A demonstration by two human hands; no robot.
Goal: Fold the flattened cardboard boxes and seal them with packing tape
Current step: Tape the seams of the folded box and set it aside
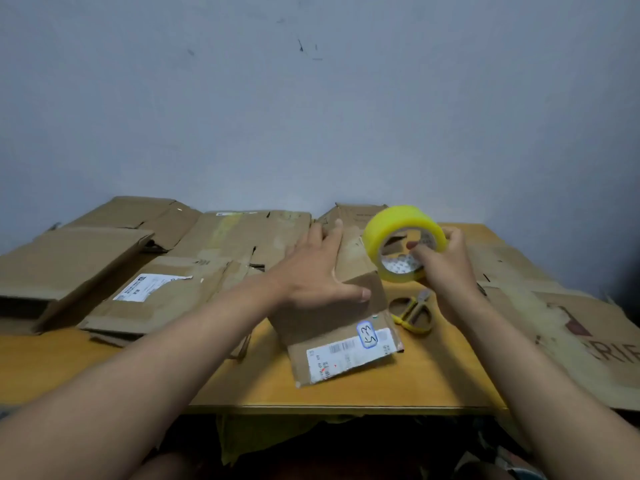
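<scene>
Your left hand (318,271) lies flat and spread on top of the folded cardboard box (343,317), fingers straight, thumb hooked over the near edge. Your right hand (446,265), just beside it, grips the roll of packing tape (403,242) with the fingers curled through its core, holding it tilted above the box's right edge.

To do this well, keep the left palm pressing so the flaps stay shut and the seam stays closed. Bring the roll down to the far end of the seam, stick the free end first, then draw it towards yourself in one straight pull. I cannot tell whether the tape end is already lifted.

The box is dull brown corrugated board, creased and worn, with a white shipping label on its near face. The tape is glossy, translucent yellow on a card core. Below your right hand lie yellow-handled scissors (414,311) on the smooth wooden table (398,389); left of your left hand, flattened boxes (166,271) overlap.
</scene>
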